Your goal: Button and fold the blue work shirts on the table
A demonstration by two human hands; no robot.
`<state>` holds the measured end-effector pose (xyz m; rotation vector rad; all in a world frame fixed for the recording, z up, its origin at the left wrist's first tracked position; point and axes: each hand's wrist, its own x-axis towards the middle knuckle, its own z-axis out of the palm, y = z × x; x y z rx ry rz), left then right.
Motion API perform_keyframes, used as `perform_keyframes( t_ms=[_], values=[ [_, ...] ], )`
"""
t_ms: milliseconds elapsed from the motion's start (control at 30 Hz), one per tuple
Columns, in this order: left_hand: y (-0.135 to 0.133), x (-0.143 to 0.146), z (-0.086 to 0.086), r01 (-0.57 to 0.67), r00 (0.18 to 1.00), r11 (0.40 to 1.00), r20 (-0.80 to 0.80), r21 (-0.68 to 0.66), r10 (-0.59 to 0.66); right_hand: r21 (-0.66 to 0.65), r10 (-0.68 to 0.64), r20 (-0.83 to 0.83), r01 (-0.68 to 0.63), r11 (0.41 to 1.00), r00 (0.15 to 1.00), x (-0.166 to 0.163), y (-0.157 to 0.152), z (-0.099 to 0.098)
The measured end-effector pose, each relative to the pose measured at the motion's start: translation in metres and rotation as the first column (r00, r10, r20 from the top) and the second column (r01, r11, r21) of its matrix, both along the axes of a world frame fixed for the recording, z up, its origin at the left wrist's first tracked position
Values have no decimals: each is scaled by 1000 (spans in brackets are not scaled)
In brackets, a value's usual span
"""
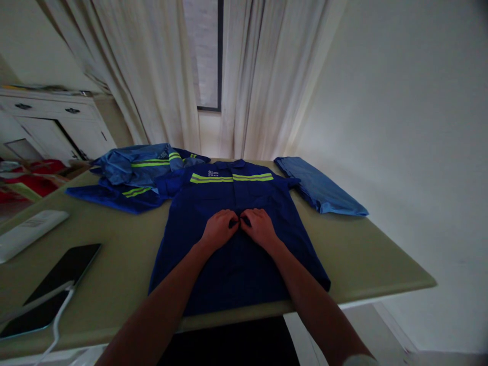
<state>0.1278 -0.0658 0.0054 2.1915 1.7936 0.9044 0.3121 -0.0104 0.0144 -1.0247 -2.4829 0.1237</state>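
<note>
A dark blue work shirt (pixel 213 203) with yellow reflective stripes across the chest lies flat on the pale green table (pixel 362 254), collar away from me. My left hand (pixel 219 229) and my right hand (pixel 260 226) rest side by side on the shirt's front placket, at mid-chest. Both hands are curled, fingertips pinching the fabric where the two front edges meet. Their knuckles nearly touch.
A heap of more blue shirts (pixel 133 178) with reflective stripes lies at the back left. A folded lighter blue garment (pixel 320 190) sits at the back right. Two dark tablets (pixel 57 279) with a white cable and a white flat object (pixel 26 231) lie at the left. Curtains hang behind.
</note>
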Motion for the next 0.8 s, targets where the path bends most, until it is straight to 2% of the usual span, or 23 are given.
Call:
perform_keyframes(
  t_ms=[133,333,467,700,800],
  values=[
    [2,-1,0,-7,994,998,105,-64,14,32,-27,14,27,999,1000,-2,0,-2],
    [-3,5,3,-75,997,992,-22,-105,73,56,-53,102,47,997,993,-7,-1,-3],
    [-5,10,3,-143,989,986,-40,-86,140,52,-39,47,37,998,998,-5,-2,-3],
    [0,11,0,-158,981,983,97,-91,167,55,-107,-42,109,992,993,-8,-7,-4],
    [2,9,-2,-143,975,986,156,-91,156,17,-124,-57,125,992,991,-8,-5,-5]
  ],
)
